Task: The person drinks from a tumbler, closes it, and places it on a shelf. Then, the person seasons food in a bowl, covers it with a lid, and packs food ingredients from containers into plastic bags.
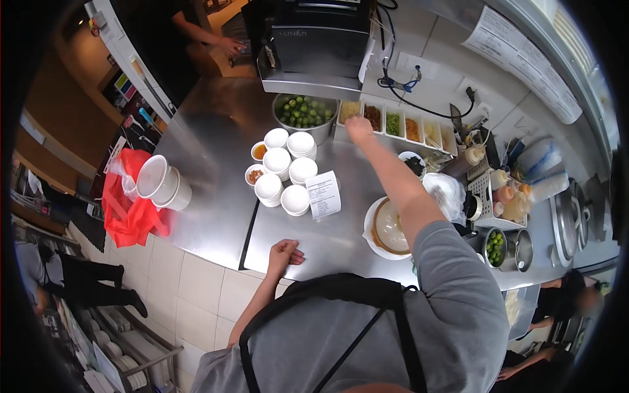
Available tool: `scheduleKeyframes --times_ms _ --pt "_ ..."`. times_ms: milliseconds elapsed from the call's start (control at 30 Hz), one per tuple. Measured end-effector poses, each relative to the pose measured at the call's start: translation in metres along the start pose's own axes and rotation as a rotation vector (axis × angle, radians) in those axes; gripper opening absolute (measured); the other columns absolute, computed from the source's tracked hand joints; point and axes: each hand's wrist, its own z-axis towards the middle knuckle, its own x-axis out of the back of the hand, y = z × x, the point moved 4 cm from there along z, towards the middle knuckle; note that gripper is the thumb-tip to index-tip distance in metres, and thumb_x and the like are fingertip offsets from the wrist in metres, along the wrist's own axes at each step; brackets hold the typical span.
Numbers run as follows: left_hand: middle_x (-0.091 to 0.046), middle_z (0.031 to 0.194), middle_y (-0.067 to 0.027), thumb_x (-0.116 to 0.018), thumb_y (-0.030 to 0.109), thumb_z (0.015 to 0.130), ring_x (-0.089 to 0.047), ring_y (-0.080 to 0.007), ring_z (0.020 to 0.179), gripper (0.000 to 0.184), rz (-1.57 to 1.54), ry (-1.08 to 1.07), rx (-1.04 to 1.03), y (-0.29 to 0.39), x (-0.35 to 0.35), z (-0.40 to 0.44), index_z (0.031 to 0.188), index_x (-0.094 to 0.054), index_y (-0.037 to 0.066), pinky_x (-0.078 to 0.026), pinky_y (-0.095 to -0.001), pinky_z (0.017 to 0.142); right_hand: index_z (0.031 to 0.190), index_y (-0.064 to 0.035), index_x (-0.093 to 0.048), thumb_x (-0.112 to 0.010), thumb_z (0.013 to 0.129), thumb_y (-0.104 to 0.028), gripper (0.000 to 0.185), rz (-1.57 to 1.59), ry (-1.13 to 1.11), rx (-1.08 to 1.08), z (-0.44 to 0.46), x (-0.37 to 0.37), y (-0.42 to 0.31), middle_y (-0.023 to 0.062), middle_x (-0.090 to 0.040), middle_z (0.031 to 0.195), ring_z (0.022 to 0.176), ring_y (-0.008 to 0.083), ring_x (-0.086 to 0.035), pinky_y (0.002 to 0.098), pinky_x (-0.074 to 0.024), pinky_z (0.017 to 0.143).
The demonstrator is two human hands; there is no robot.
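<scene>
My right hand (pixel 359 129) reaches to the leftmost compartment (pixel 350 110) of a white row of toppings, its fingers closed at the pale contents; what they hold is hidden. Near the counter's front edge, my left hand (pixel 285 254) rests with curled fingers, and anything in it is too small to tell. Between the hands stand stacks of white cups (pixel 276 160) with a printed receipt (pixel 324 194) against them. Two small cups hold orange sauce (pixel 260 151) and reddish bits (pixel 254 175). A metal pot of green limes (pixel 304 112) is left of my right hand.
A glass-lidded bowl (pixel 391 226) sits under my right forearm. White tubs (pixel 157 180) and a red bag (pixel 129 203) are at the left. Bottles in a white basket (pixel 501 196) stand right. A black machine (pixel 318 49) overhangs the back. Other people are around the edges.
</scene>
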Motion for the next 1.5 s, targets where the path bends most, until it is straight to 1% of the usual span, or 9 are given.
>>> scheduleKeyframes --times_ms 133,367,433,733,767,900,1033,1367,1500 --pt "-0.061 0.067 -0.0136 -0.054 0.018 0.085 -0.061 -0.0201 0.052 0.02 -0.023 -0.08 0.027 0.003 0.002 0.002 0.091 -0.055 -0.001 -0.052 -0.0283 0.048 0.075 -0.003 -0.064 -0.054 0.071 -0.011 0.013 0.055 -0.176 -0.007 0.007 0.016 0.006 0.0133 -0.062 0.079 0.077 0.029 -0.062 0.0374 -0.0519 0.065" --pt "-0.061 0.069 -0.0148 -0.055 0.019 0.085 -0.061 -0.0214 0.053 0.022 -0.03 -0.1 0.055 0.001 0.004 0.004 0.095 -0.054 -0.001 -0.052 -0.029 0.049 0.077 -0.0035 -0.063 -0.054 0.071 -0.01 0.012 0.002 -0.2 0.056 0.005 0.022 0.012 0.0124 -0.061 0.082 0.08 0.0286 -0.061 0.0371 -0.0508 0.068" --pt "-0.061 0.069 -0.0151 -0.055 0.019 0.085 -0.061 -0.0215 0.053 0.022 -0.03 -0.093 0.061 0.002 0.003 0.003 0.095 -0.054 -0.001 -0.052 -0.0291 0.049 0.077 -0.0038 -0.06 -0.055 0.07 -0.01 0.01 0.061 0.057 0.18 -0.001 0.014 0.016 0.0116 -0.058 0.084 0.083 0.0269 -0.058 0.0361 -0.05 0.068" --pt "-0.061 0.069 -0.0156 -0.055 0.019 0.085 -0.061 -0.022 0.053 0.022 -0.021 -0.081 0.057 0.0 0.004 0.005 0.092 -0.054 -0.001 -0.052 -0.0298 0.049 0.073 -0.0043 -0.056 -0.055 0.066 -0.005 0.007 0.056 0.123 0.244 -0.016 0.04 0.025 0.0106 -0.056 0.079 0.08 0.0266 -0.057 0.0362 -0.0483 0.067" --pt "-0.061 0.069 -0.0157 -0.055 0.019 0.085 -0.061 -0.0219 0.053 0.022 -0.014 -0.081 0.05 0.0 0.003 0.005 0.092 -0.054 -0.001 -0.052 -0.0298 0.049 0.072 -0.0038 -0.055 -0.055 0.065 -0.004 0.007 0.078 0.212 0.301 -0.027 0.06 0.023 0.0101 -0.055 0.075 0.077 0.0263 -0.056 0.0357 -0.0484 0.065" --pt "-0.061 0.069 -0.0155 -0.056 0.02 0.085 -0.061 -0.0213 0.053 0.022 -0.001 -0.074 0.064 0.001 0.002 0.005 0.091 -0.055 -0.001 -0.052 -0.0288 0.049 0.069 -0.0032 -0.051 -0.054 0.065 -0.004 0.005 0.17 0.271 0.379 -0.075 0.124 0.008 0.0097 -0.053 0.072 0.072 0.0261 -0.056 0.0353 -0.0481 0.059" --pt "-0.061 0.069 -0.015 -0.056 0.02 0.085 -0.061 -0.021 0.054 0.023 0.025 -0.084 0.038 0.002 0.002 0.004 0.092 -0.054 -0.001 -0.052 -0.0286 0.049 0.072 -0.0019 -0.053 -0.053 0.062 -0.001 0.01 0.199 0.143 0.375 -0.119 0.128 -0.005 0.0108 -0.056 0.076 0.076 0.0265 -0.057 0.035 -0.0494 0.06" --pt "-0.061 0.07 -0.0148 -0.055 0.02 0.085 -0.062 -0.0209 0.055 0.024 0.034 -0.094 0.008 0.002 0.002 0.003 0.094 -0.054 -0.002 -0.052 -0.0283 0.049 0.069 -0.0035 -0.052 -0.055 0.066 -0.005 0.004 0.276 0.046 0.521 -0.153 0.059 -0.04 0.0099 -0.054 0.074 0.075 0.0257 -0.056 0.0346 -0.0479 0.061" --pt "-0.061 0.071 -0.0151 -0.054 0.02 0.085 -0.062 -0.0209 0.055 0.024 0.053 -0.087 0.01 0.004 0.001 0.002 0.095 -0.054 -0.002 -0.052 -0.0284 0.05 0.07 -0.004 -0.053 -0.053 0.066 -0.004 0.004 0.239 0.027 0.452 -0.131 0.037 -0.053 0.0095 -0.055 0.076 0.077 0.0253 -0.057 0.0345 -0.0482 0.062"
